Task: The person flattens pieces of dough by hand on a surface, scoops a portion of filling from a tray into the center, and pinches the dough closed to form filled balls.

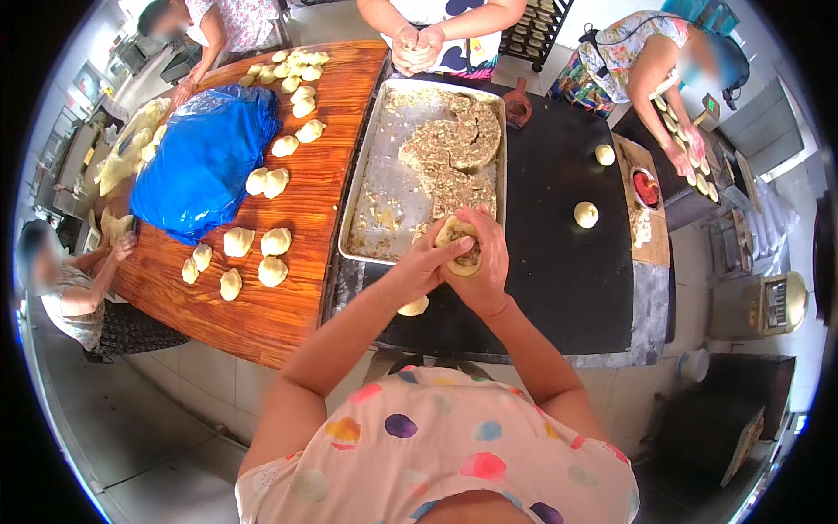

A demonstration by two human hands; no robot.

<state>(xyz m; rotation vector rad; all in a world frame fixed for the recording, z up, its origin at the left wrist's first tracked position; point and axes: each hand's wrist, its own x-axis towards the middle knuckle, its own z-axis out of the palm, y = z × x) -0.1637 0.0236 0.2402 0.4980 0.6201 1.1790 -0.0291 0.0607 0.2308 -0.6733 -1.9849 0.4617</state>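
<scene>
Over the near right corner of a metal tray (371, 175), my two hands hold a round of dough (453, 231) with brown crumbly filling in its open middle. My right hand (491, 266) cups it from the right and underneath. The fingers of my left hand (423, 266) close on its left side, and the thumb lies across the filling. In the tray, a mass of the same crumbly filling (454, 148) covers the right part; scraps dot the bare metal at left. Partly hidden by my left forearm, a pale dough piece (414, 306) rests on the black tabletop.
Several peaked dough pieces (273, 271) stand on the wooden table (297, 183) at left, beside a large blue plastic-wrapped bundle (205, 162). Two dough balls (586, 215) lie right on the black tabletop (559, 279). A bowl of red stuff (646, 188) sits beyond. Other people work around the tables.
</scene>
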